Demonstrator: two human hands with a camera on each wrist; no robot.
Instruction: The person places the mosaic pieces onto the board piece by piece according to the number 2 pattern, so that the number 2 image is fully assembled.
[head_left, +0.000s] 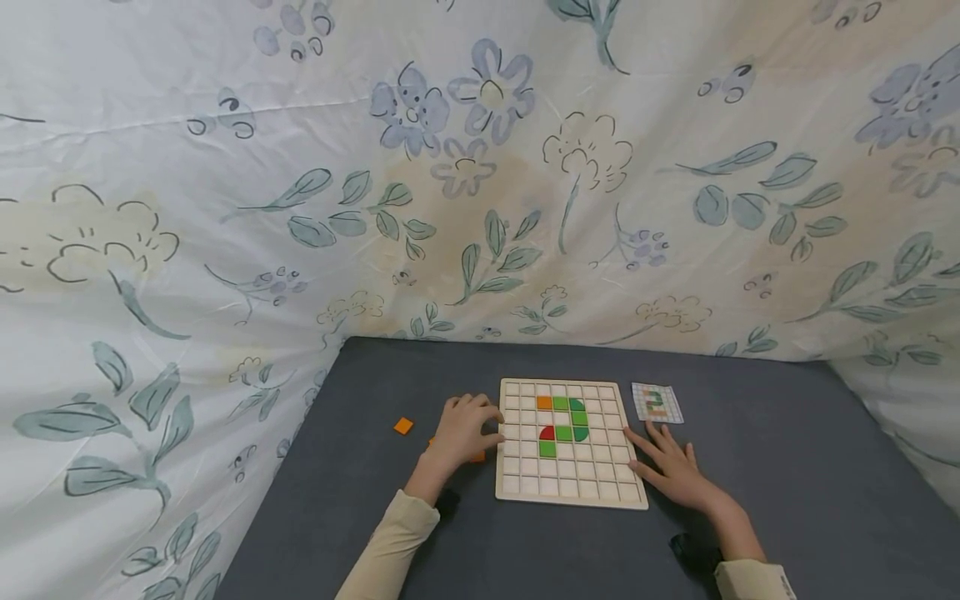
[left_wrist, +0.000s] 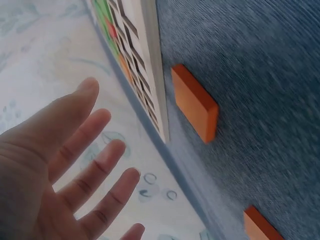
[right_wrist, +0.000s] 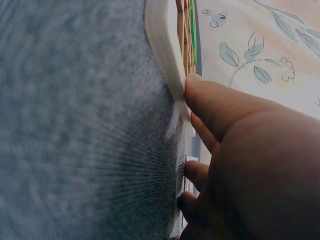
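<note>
A pale wooden grid board (head_left: pixel 570 488) lies on the dark grey table, with orange, green and red pieces in some of its squares. My left hand (head_left: pixel 463 427) hovers by the board's left edge, its fingers loosely bent. In the left wrist view that hand holds nothing, and an orange tile (left_wrist: pixel 192 102) lies beside the board. On the other side my right hand (head_left: pixel 675 473) spreads its fingers at the board's right edge. The right wrist view shows the thumb (right_wrist: pixel 215 100) resting against the board's rim (right_wrist: pixel 167 55).
A small card (head_left: pixel 657 403) with a printed coloured grid lies just right of the board. Farther left is a loose orange tile (head_left: pixel 403 426), and other orange tiles are partly hidden by my left hand. A flowered cloth (head_left: pixel 480 208) hangs behind the table.
</note>
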